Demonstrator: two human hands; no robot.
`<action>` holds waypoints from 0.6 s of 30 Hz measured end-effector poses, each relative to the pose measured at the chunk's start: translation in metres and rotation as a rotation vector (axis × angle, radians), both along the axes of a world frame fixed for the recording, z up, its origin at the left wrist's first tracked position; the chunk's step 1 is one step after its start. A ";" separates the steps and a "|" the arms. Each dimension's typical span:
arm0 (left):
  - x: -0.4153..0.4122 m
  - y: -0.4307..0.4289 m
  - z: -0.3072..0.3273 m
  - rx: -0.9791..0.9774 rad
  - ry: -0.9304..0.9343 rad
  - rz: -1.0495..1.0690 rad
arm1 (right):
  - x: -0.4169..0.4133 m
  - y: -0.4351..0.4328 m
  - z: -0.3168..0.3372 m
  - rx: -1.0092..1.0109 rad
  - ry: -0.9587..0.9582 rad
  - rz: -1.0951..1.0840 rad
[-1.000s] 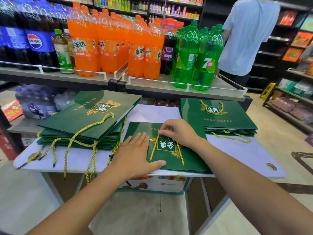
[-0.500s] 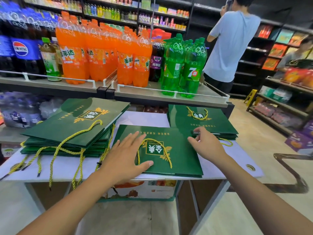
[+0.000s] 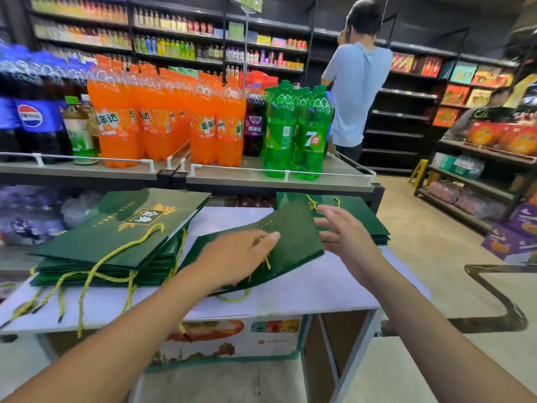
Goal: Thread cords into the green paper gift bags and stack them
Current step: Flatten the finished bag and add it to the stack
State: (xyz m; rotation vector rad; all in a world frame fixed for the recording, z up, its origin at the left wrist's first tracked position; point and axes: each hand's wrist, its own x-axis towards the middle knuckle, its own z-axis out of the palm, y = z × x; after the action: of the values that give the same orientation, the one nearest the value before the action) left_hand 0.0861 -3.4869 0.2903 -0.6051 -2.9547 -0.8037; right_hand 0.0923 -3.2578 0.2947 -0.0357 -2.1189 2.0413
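Left hand (image 3: 241, 257): laid across the near face of one green bag (image 3: 293, 242), thumb on top. The other fingers are hidden, so the grip is inferred from the bag being raised and tilted, its near edge low over the white table top (image 3: 319, 289).

Right hand (image 3: 345, 231): fingers spread, holding nothing, just beside the bag's raised right edge. Contact cannot be judged because of blur.

Yellow cord (image 3: 236, 299): a loop hangs below the bag's near edge.

Left stack (image 3: 116, 237) is tall, with cords trailing over the table edge. Right stack (image 3: 357, 205) is lower, behind the right hand.

Risks, as judged: the hanging loop may snag on the table edge or tangle with the left stack's cords. A one-handed hold on glossy paper may slip or crease the bag.
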 end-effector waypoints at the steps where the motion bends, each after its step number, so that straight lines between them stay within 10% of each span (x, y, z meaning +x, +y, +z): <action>1: 0.000 0.000 0.020 0.093 -0.080 0.049 | 0.004 -0.007 0.012 -0.051 0.039 0.037; 7: -0.008 -0.035 0.139 0.269 -0.500 0.008 | 0.012 -0.065 0.059 -0.044 0.265 0.290; 18: -0.008 -0.122 0.197 0.348 -0.361 0.232 | -0.015 -0.122 0.072 0.115 0.326 0.469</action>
State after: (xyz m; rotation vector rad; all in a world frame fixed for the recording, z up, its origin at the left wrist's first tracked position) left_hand 0.0780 -3.6088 0.4874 -0.1017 -2.9825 -1.4867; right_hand 0.0774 -3.3801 0.3664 0.8234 -2.1674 1.9637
